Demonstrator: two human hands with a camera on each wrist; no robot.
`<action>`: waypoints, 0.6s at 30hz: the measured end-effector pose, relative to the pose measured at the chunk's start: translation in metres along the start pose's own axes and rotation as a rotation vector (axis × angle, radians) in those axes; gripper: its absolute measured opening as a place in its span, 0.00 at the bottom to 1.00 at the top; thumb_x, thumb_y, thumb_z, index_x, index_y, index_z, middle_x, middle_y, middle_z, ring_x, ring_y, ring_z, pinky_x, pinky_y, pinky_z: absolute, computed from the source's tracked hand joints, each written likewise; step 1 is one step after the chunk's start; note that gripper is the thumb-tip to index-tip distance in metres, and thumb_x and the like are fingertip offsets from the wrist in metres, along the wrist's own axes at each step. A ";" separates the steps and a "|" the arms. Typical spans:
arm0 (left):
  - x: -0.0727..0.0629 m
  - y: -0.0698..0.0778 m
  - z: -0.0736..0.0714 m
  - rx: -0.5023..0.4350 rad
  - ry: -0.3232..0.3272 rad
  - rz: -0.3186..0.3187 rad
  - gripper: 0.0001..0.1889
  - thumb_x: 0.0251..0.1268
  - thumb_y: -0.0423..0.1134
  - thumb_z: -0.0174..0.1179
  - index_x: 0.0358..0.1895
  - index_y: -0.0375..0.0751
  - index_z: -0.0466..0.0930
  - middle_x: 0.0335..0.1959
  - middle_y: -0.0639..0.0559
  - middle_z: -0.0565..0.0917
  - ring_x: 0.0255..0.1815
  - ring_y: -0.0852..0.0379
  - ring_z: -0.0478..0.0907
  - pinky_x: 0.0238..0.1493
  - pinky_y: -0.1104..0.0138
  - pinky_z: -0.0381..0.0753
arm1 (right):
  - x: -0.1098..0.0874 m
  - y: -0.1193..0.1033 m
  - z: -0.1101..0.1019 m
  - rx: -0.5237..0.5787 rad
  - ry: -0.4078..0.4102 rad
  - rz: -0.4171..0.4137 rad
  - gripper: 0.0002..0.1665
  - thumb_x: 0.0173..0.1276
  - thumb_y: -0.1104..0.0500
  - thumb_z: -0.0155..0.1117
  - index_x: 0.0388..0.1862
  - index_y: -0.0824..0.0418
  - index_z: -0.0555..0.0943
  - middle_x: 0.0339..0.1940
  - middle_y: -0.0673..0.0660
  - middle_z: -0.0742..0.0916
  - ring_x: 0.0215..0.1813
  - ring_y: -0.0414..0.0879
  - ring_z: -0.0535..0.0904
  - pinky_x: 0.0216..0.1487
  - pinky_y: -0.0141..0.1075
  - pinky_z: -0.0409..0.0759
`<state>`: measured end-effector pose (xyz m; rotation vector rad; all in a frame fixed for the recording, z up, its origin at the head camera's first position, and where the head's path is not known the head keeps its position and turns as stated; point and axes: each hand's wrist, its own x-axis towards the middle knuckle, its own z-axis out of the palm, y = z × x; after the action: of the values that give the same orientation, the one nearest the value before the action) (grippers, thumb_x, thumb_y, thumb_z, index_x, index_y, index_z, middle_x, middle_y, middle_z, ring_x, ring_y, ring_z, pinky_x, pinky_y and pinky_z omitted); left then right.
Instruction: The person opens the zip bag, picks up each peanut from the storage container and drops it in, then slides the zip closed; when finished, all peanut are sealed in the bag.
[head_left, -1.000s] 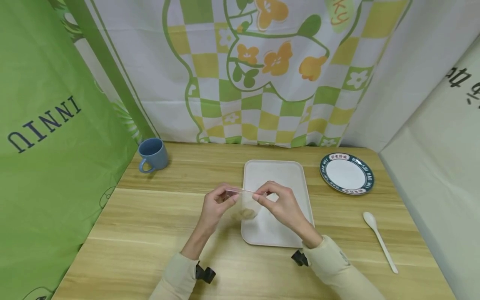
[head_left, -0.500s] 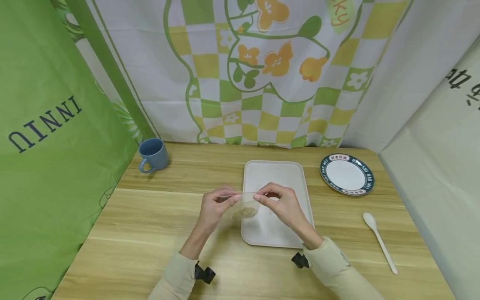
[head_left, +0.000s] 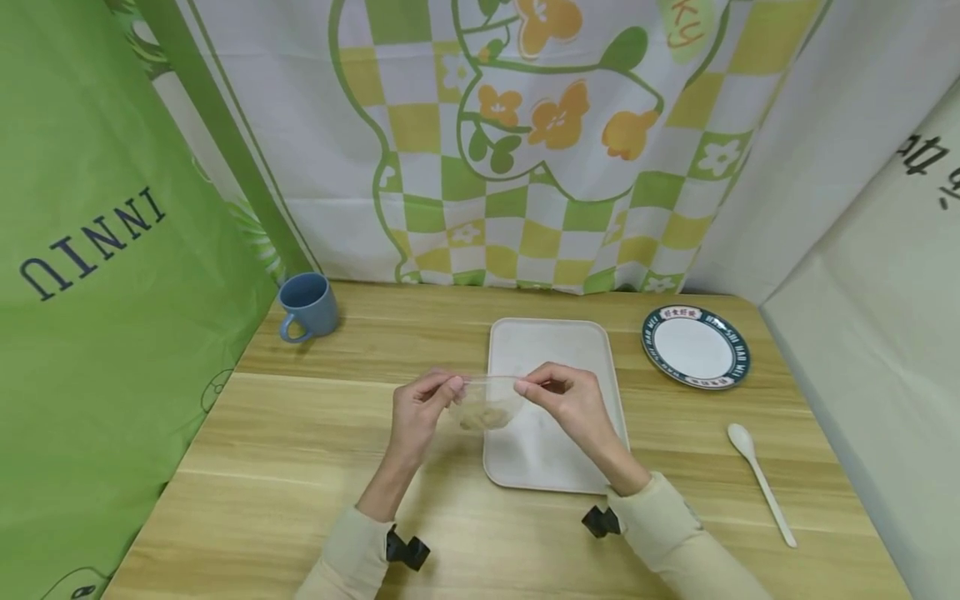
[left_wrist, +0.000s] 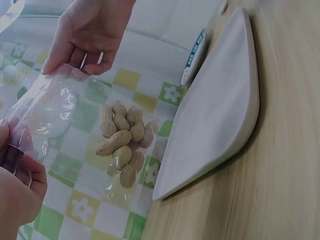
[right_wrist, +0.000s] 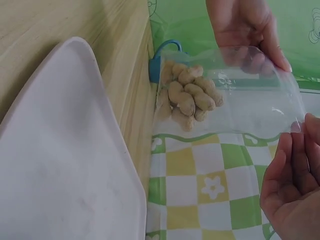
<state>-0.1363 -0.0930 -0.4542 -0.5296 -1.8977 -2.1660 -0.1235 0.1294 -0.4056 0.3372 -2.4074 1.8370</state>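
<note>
A clear plastic bag point(left_wrist: 70, 120) hangs between the two hands, with several unshelled peanuts point(right_wrist: 190, 95) lying in its bottom. My left hand point(head_left: 416, 412) pinches one top corner of the bag between thumb and fingers. The opposite top corner is pinched by my right hand point(head_left: 570, 408). In the head view the bag hangs over the left edge of a white tray point(head_left: 547, 450), above the table and apart from both. Whether the bag's mouth is parted cannot be told.
A blue mug point(head_left: 309, 307) stands at the back left of the wooden table point(head_left: 300, 467). At the right are a green-rimmed plate point(head_left: 696, 347) and a white spoon point(head_left: 761, 483). Patterned cloth point(head_left: 540, 233) hangs behind the table's far edge.
The hands have drawn slightly apart, the left hand shifting left. The bag is now stretched wider between them, and more of its peanuts show.
</note>
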 end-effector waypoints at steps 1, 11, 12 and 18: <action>0.000 0.000 0.000 0.009 0.004 0.001 0.10 0.66 0.31 0.59 0.35 0.23 0.82 0.28 0.49 0.82 0.30 0.59 0.77 0.32 0.72 0.77 | 0.001 0.004 0.001 0.002 0.003 0.019 0.06 0.61 0.59 0.71 0.30 0.62 0.86 0.31 0.54 0.87 0.33 0.44 0.81 0.35 0.31 0.79; -0.001 -0.001 0.000 -0.005 -0.009 -0.048 0.07 0.65 0.25 0.57 0.42 0.22 0.78 0.32 0.34 0.83 0.32 0.56 0.83 0.36 0.64 0.84 | 0.008 0.015 0.009 0.062 0.006 0.046 0.12 0.61 0.52 0.71 0.30 0.60 0.85 0.26 0.57 0.86 0.28 0.49 0.82 0.30 0.35 0.80; -0.001 0.000 0.000 0.000 -0.012 -0.051 0.08 0.66 0.26 0.56 0.43 0.22 0.78 0.32 0.32 0.82 0.31 0.55 0.84 0.34 0.63 0.85 | 0.008 0.015 0.010 0.073 -0.003 0.051 0.12 0.62 0.52 0.70 0.30 0.61 0.85 0.25 0.59 0.86 0.28 0.51 0.82 0.30 0.36 0.80; -0.002 -0.002 -0.004 0.112 0.067 -0.114 0.13 0.67 0.36 0.59 0.43 0.26 0.79 0.34 0.34 0.81 0.26 0.58 0.82 0.26 0.67 0.84 | 0.011 0.018 0.014 -0.008 -0.081 0.085 0.12 0.65 0.56 0.67 0.42 0.64 0.84 0.33 0.60 0.87 0.32 0.51 0.84 0.34 0.37 0.83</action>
<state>-0.1354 -0.0968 -0.4573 -0.3322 -2.0440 -2.1007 -0.1375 0.1188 -0.4236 0.3194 -2.5186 1.8833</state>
